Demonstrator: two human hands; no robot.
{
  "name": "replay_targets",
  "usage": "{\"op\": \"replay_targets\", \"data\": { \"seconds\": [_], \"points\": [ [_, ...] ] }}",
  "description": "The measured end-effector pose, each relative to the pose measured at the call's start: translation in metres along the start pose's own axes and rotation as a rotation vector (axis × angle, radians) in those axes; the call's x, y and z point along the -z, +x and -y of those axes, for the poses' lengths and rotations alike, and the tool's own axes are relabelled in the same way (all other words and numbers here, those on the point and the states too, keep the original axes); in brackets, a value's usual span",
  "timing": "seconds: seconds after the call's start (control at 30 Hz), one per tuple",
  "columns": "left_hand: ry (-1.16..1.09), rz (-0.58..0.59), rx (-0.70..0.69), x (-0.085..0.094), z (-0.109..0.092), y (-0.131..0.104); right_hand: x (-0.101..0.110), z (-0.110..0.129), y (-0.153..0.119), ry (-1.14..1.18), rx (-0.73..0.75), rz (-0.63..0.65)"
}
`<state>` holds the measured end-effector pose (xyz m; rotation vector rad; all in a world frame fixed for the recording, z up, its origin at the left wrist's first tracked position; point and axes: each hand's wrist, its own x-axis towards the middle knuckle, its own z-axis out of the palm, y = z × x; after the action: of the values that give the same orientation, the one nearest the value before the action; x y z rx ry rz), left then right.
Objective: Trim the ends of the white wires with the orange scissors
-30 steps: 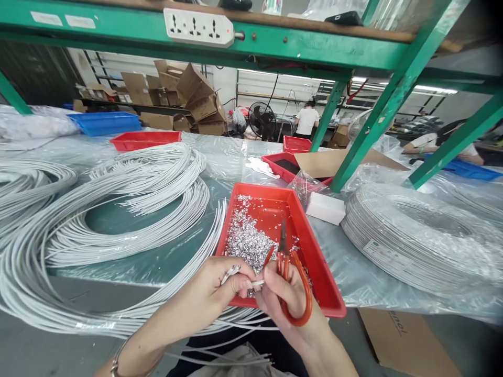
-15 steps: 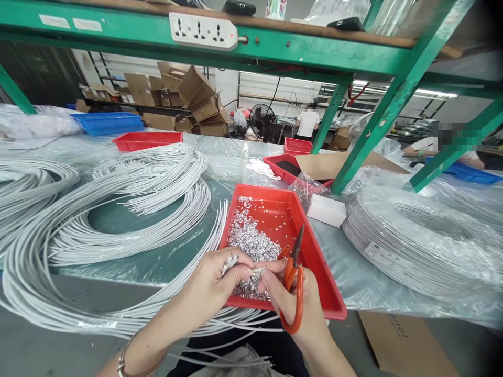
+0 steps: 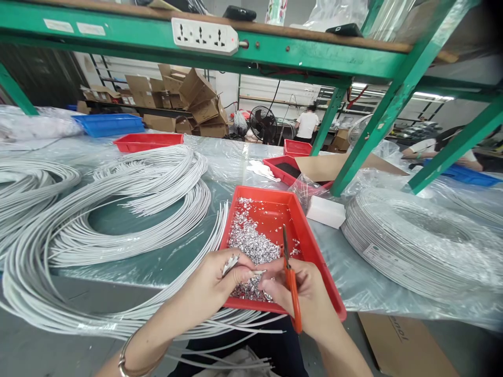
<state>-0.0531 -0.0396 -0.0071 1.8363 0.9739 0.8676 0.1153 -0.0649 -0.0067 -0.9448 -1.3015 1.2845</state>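
Observation:
My left hand (image 3: 214, 285) pinches the stripped end of a thin white cable (image 3: 232, 262) over the near edge of a red tray (image 3: 314, 251). My right hand (image 3: 304, 296) holds orange-handled scissors (image 3: 291, 280), blades closed and pointing away from me, while its fingertips touch the cable end beside my left thumb. The tray holds a heap of silver foil scraps (image 3: 251, 246). More white cable lengths (image 3: 220, 322) run under my wrists toward my lap.
Large loops of white cable (image 3: 118, 209) cover the plastic-sheeted table at left. A grey cable coil (image 3: 416, 241) lies right, with a white box (image 3: 326, 211) and more red trays (image 3: 147, 140) behind. Green shelf posts (image 3: 377, 115) rise at right. People work in the background.
The scissors swung from tilted with handles spread to upright with blades closed. My hands stayed together over the tray's near edge, shifting slightly.

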Motion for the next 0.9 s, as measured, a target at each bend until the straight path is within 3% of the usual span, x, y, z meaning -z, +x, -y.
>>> {"op": "replay_targets", "data": {
  "seconds": [0.1,0.23,0.4,0.57,0.67,0.77,0.9],
  "points": [
    [0.042,-0.085,-0.051,-0.003,0.002,-0.001,-0.007,-0.009,0.003,0.135,-0.056,-0.066],
    [0.020,-0.213,-0.115,-0.006,0.006,-0.001,-0.017,-0.018,0.005,0.444,-0.154,-0.028],
    [-0.018,-0.175,-0.115,-0.003,0.005,0.001,-0.018,-0.019,0.008,0.548,-0.190,0.039],
    [-0.128,0.105,0.004,0.002,-0.001,-0.001,-0.004,-0.002,0.010,0.193,-0.054,0.103],
    [-0.178,0.207,0.040,0.005,-0.002,0.000,0.001,0.008,0.010,-0.003,0.014,0.166],
    [-0.225,0.211,0.055,0.005,-0.001,0.004,0.000,0.008,0.011,-0.103,0.069,0.111],
    [-0.183,0.115,0.058,0.002,0.001,0.007,0.000,-0.001,0.011,-0.292,0.195,-0.157]
  ]
}}
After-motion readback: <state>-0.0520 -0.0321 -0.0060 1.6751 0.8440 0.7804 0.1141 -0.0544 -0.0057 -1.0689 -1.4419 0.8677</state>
